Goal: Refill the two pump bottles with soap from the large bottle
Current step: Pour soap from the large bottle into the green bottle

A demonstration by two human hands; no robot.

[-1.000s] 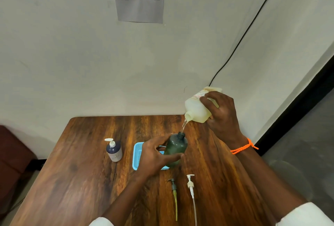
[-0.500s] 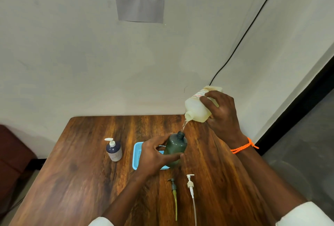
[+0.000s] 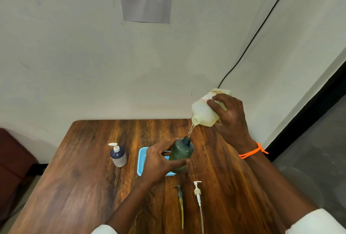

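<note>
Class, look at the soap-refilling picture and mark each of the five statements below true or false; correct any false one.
1. The right hand tips the large bottle over the green bottle. True.
2. The left hand rests flat on the table. False: it grips the green bottle.
3. Two pump heads, a grey pump head and a white pump head, lie on the table. True.
4. The dark blue bottle has no pump on it. False: a white pump is fitted.
5. The blue tray sits right of the green bottle. False: it sits to its left.
</note>
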